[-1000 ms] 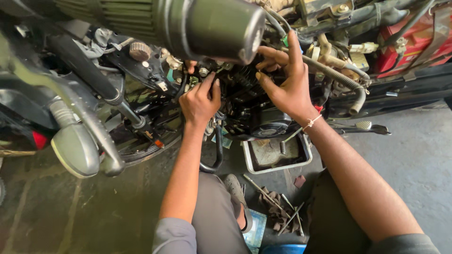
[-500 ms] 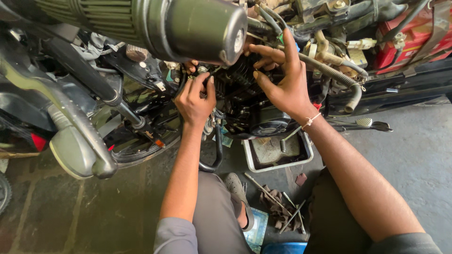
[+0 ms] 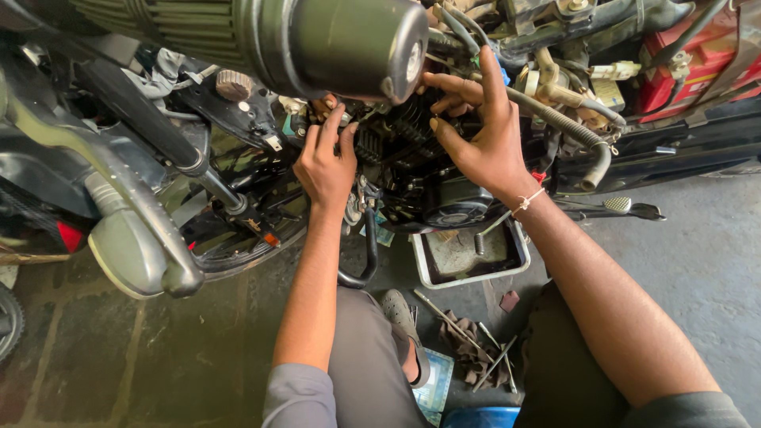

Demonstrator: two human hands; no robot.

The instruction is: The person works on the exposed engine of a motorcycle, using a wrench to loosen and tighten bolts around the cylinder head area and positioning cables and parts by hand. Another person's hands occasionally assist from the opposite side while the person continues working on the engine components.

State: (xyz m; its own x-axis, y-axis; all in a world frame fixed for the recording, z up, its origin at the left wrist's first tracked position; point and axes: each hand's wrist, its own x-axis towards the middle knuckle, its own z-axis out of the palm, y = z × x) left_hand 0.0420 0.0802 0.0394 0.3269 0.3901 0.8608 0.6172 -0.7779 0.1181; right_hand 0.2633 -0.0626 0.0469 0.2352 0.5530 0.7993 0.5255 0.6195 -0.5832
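Both hands are up against the black engine (image 3: pixel 400 158) of a motorcycle, under a big dark green cylinder (image 3: pixel 333 40) that hangs over them.

The left hand (image 3: pixel 323 166) is seen from the back. Its fingers (image 3: pixel 347 136) curl together and press onto the finned top of the engine, the tips tucked under the cylinder's edge. Whether they pinch anything small there cannot be told; the tips are hidden.

The right hand (image 3: pixel 483 139) has its fingers (image 3: pixel 491 75) spread. The long ones reach up among the hoses (image 3: pixel 555 111) above the engine, and the thumb points left across the fins toward the left fingers. The palm lies against the right side of the engine. A pale thread band sits on the wrist.

The engine is thus between the two sets of fingers, touching both, with the left fingers at its upper left and the right fingers at its upper right.

Just below the right wrist, on the floor (image 3: pixel 697 254), stands a white tray (image 3: pixel 468 279) with dirty liquid and a bolt-like piece in it. Lower, between the person's knees, lie a few long metal tools (image 3: pixel 452 325) on a dark rag. A black crash bar (image 3: pixel 369 257) curves down just below the left wrist. Well left of the left fingers are the fork (image 3: pixel 158 135) and a green fender (image 3: pixel 127 254). A footpeg (image 3: pixel 618 206) sticks out right of the right wrist.
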